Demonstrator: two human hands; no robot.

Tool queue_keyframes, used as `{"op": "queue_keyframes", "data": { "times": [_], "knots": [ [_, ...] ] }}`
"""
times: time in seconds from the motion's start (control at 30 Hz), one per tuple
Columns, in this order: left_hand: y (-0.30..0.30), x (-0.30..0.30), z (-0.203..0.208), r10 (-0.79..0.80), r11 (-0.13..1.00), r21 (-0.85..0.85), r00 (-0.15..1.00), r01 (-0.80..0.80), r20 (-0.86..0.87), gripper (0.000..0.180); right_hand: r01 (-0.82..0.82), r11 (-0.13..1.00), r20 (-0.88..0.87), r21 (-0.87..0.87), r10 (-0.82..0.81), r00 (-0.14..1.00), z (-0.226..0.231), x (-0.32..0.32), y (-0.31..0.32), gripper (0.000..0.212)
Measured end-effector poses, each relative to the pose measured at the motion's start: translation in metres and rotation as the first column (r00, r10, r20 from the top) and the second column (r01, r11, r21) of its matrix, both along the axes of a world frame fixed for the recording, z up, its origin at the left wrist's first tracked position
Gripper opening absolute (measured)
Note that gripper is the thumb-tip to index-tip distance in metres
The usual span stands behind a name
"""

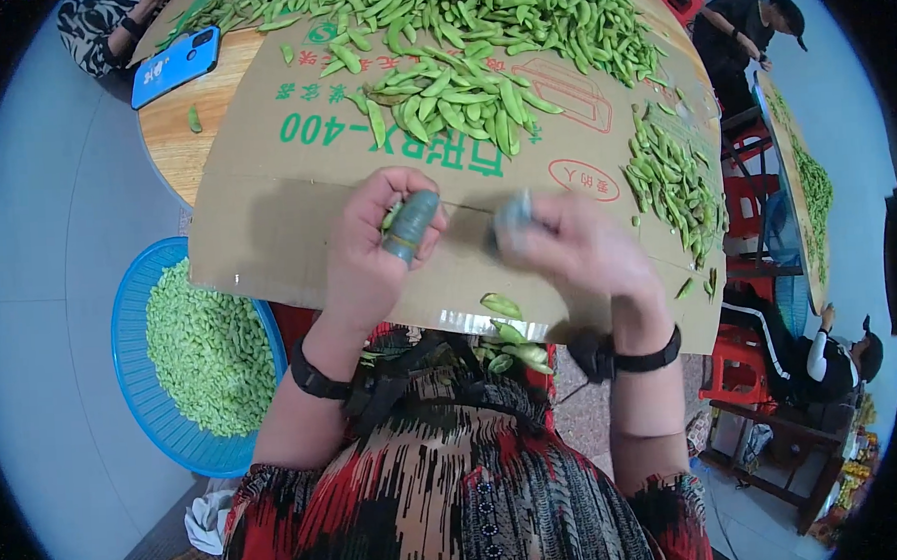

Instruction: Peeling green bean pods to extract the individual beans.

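Observation:
My left hand (381, 228) is closed over the cardboard, its thumb wrapped in a grey-green cover. A bit of green bean pod shows between its fingers, mostly hidden. Level with it on the right, my right hand (572, 237) is smeared by motion; a grey-green cover also shows at its fingertips, and what it may hold cannot be made out. Beyond both hands lies a small heap of green bean pods (451, 100) on the cardboard sheet (266, 218). Several loose pods (502, 305) rest at the near edge and in my lap.
A large pod pile (517, 7) covers the far side, and another heap (669, 175) lies right. Left, a blue basket (138, 394) holds shelled beans (211, 350). A blue phone (176, 68) lies on the wooden table (167, 142). Other people sit around; red stools (738, 367) stand right.

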State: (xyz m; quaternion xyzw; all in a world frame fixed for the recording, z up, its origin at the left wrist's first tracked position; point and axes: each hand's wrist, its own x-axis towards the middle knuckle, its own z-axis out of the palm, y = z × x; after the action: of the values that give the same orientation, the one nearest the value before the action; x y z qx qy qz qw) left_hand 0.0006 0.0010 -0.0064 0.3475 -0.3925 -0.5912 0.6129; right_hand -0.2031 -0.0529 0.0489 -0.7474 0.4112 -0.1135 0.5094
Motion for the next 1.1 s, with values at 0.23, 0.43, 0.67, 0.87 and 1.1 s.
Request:
{"op": "queue_keyframes", "data": {
  "times": [0.23,0.43,0.67,0.87,1.1],
  "knots": [
    [-0.002,-0.006,0.0,-0.074,0.997,0.005,0.99,0.075,-0.116,0.018,0.17,0.69,-0.245,-0.704,-0.459,0.854,-0.024,0.007,-0.049,0.028],
    [-0.003,-0.015,-0.003,0.295,0.894,-0.448,0.776,-0.018,0.558,0.029,0.346,0.793,-0.115,-0.502,-0.458,0.881,-0.001,0.005,-0.011,0.022],
    [-0.003,-0.032,0.004,0.37,0.859,-0.51,0.625,0.052,0.687,0.033,0.336,0.923,0.179,0.187,-0.368,0.912,0.004,-0.007,0.03,0.021],
    [0.004,-0.036,0.001,-0.127,0.974,0.152,0.961,0.168,-0.247,0.014,0.271,0.88,0.304,0.389,-0.401,0.864,-0.003,-0.007,0.051,0.019],
    [0.007,-0.043,0.001,-0.052,0.978,0.184,0.967,0.1,-0.248,0.016,0.081,0.819,0.469,0.568,-0.403,0.785,-0.016,-0.009,0.054,0.018]
  ]
}}
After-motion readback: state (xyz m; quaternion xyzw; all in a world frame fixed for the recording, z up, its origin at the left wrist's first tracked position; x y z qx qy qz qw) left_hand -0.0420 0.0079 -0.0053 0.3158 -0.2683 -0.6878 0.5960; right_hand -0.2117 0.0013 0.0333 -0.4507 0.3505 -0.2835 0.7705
